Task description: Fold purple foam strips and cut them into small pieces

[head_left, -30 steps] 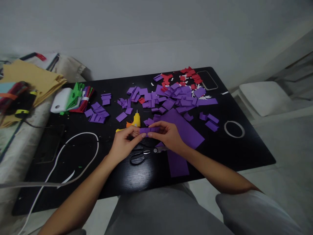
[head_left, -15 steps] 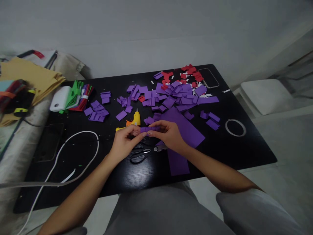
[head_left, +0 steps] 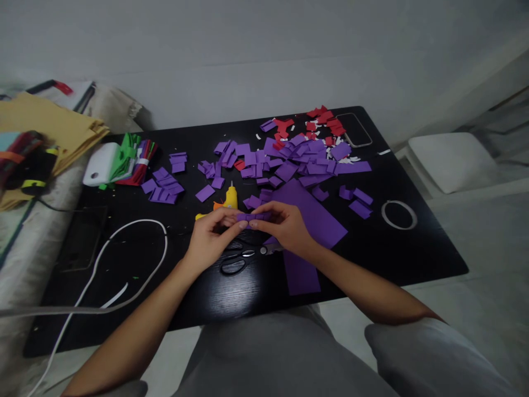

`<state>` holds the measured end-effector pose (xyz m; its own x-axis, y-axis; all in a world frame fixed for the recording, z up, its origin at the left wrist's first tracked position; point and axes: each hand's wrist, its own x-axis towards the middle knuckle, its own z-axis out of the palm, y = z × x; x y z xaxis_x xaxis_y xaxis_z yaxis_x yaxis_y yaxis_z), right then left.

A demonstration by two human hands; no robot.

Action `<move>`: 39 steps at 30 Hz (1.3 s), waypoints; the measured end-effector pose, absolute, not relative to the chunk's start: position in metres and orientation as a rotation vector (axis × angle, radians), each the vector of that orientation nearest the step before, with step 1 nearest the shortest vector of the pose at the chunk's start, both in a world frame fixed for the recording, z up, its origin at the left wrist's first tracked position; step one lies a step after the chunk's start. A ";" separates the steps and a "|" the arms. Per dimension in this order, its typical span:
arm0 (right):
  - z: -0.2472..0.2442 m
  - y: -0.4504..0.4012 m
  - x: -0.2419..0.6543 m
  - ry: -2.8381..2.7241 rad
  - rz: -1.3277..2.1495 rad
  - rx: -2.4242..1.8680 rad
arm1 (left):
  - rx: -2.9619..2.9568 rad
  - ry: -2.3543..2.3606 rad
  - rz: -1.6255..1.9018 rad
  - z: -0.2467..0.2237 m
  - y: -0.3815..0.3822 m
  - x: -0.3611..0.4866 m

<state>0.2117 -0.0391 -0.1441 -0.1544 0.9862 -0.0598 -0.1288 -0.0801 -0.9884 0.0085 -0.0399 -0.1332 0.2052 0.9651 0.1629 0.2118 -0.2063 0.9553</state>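
Note:
A small folded strip of purple paper (head_left: 253, 217) is pinched between both hands above the table. My left hand (head_left: 211, 234) closes on its left end, thumb in front and fingers behind. At the other end, my right hand (head_left: 285, 225) grips it the same way, the two thumbtips nearly meeting. Just behind my left hand lies a yellow glue gun (head_left: 231, 197), partly hidden by the fingers. Below the hands are black-handled scissors (head_left: 233, 267), their blades partly covered. Large purple paper sheets (head_left: 303, 275) lie under and beside my right wrist.
Many folded purple pieces (head_left: 297, 157) cover the table's back, with red pieces (head_left: 330, 122) behind them. A white cable (head_left: 166, 242) loops at left near bundled coloured paper (head_left: 130, 160). A tape ring (head_left: 399, 215) lies at right. A white stool (head_left: 450, 160) stands beyond the table.
My hands stay in nearly the same place, both still pinching the purple strip. The left thumb has shifted slightly along it. Nothing else on the table has visibly moved.

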 end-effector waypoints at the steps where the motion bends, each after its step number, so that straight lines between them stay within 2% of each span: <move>1: -0.144 -0.039 0.212 -1.180 1.438 -1.082 | 1.602 1.138 1.085 -0.133 -0.040 0.008; 20: -0.149 -0.040 0.210 -1.149 1.541 -1.099 | 1.657 1.166 0.977 -0.129 -0.042 0.012; 31: -0.149 -0.038 0.207 -1.115 1.683 -1.038 | 1.619 1.159 1.030 -0.130 -0.042 0.013; 39: -0.151 -0.036 0.209 -0.982 1.591 -1.033 | 1.451 1.138 0.908 -0.129 -0.040 0.011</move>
